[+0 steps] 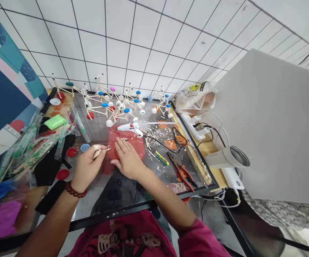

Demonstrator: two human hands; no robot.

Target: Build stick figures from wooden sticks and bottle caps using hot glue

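Note:
My left hand [87, 167], with a brown bead bracelet at the wrist, is closed in a pinch on short pale wooden sticks [97, 153]. One small stick end points out from its fingertips toward the red translucent mat [138, 144]. My right hand [129, 159] lies flat on that mat with its fingers stretched out, and I see nothing held in it. Just beyond its fingertips a white glue gun [129, 127] lies on its side, a clear glue stick [157, 123] reaching from its back to the right.
Stick models [116, 103] with coloured caps stand along the tiled wall. Pliers [182, 171], a green-yellow cutter [161, 157] and white scraps lie to the right, near a power strip [195, 127]. Red bottle caps [62, 174] and plastic packets [33, 150] lie to the left.

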